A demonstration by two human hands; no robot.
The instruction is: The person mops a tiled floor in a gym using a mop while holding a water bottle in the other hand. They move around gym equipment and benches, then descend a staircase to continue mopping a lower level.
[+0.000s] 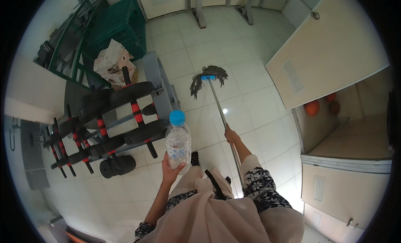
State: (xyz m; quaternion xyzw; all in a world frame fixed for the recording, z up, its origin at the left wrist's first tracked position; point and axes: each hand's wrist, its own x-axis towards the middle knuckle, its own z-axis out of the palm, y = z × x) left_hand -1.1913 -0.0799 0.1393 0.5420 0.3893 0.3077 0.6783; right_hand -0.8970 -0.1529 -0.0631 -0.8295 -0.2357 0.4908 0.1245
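Observation:
My left hand [172, 169] is wrapped around the lower part of a clear plastic bottle [178, 139]. The bottle is upright, with a blue cap [177, 117] on and blue writing on its side. My right hand [232, 134] grips the metal handle [217, 100] of a string mop. At the handle's far end, a blue clamp [208, 77] holds the mop's dark grey strands [216, 71], which lie spread on the tiled floor [247, 83].
A rack of dumbbells [134, 110] with red-and-black bars stands at left. Beyond it are a torn cardboard box [112, 63] and a green metal cabinet [125, 27]. On the right, an open cabinet door [329, 52] juts out by a compartment holding orange balls [312, 107]. Metal legs [199, 11] rest on the floor ahead.

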